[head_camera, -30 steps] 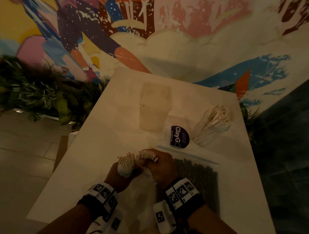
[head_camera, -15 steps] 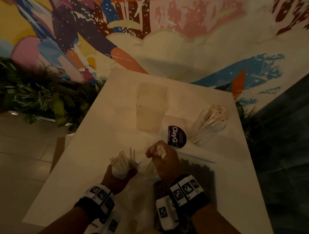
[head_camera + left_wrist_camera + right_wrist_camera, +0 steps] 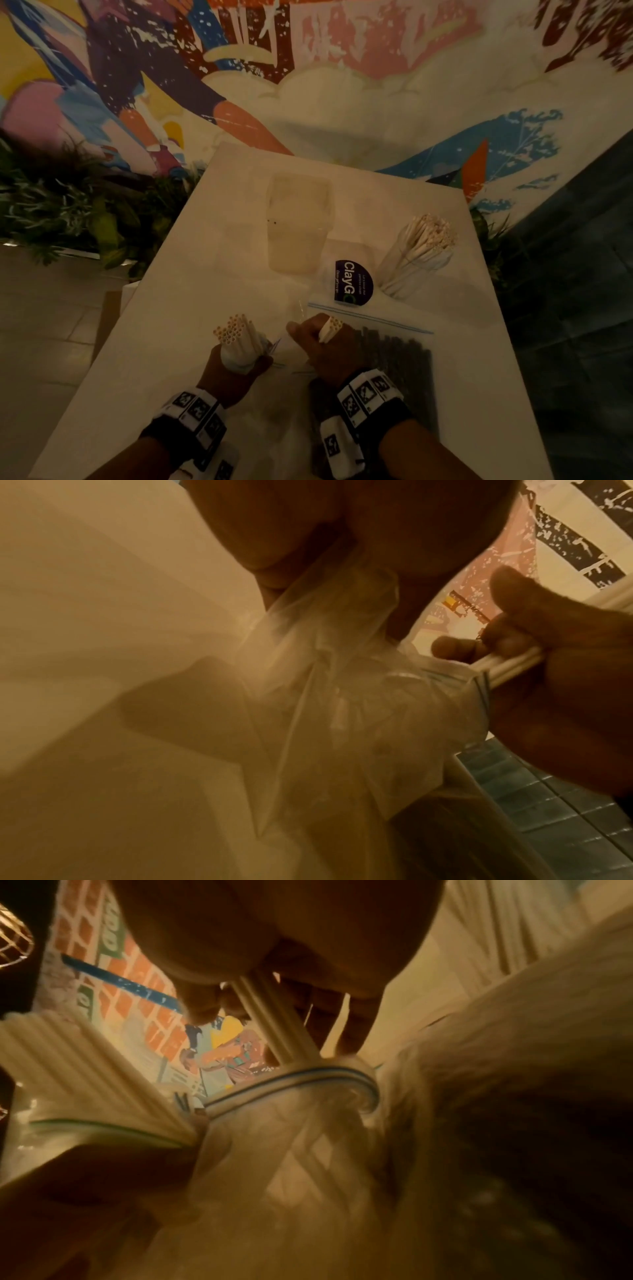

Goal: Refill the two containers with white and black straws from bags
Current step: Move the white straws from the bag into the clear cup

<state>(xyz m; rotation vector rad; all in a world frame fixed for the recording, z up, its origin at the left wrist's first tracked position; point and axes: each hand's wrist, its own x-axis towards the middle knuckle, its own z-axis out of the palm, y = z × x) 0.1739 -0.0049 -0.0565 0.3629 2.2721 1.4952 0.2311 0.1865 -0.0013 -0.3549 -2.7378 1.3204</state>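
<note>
Since a second ago the two hands have drawn apart: the right hand (image 3: 329, 349) has pulled a small cluster of white straws (image 3: 330, 328) away from the larger bundle, which the left hand (image 3: 236, 368) keeps low and left of centre in the head view.

The left hand's fingers are wrapped firmly round the big bundle of white straws (image 3: 236, 337) together with the gathered mouth of the clear zip bag (image 3: 342, 696), whose plastic hangs slack below the fist in the left wrist view. The right hand is closed in a fist round its few straws (image 3: 274, 1020), which poke out above the knuckles; the right wrist view shows them rising just clear of the bag's zip rim (image 3: 291, 1080).

Toward the upper right of the table (image 3: 178, 291) a round clear container (image 3: 416, 265) already stands full of white straws, leaning outward. An empty translucent container (image 3: 298, 226) sits at centre. The bag of black straws (image 3: 397, 359) lies flat under and right of the right wrist, apparently sealed, though the dim light makes that uncertain.

The step in hand looks like emptying the white bag. Next, the right hand's cluster should travel up-right to the round container and drop in end-first, while the left keeps the bag steady.
</note>
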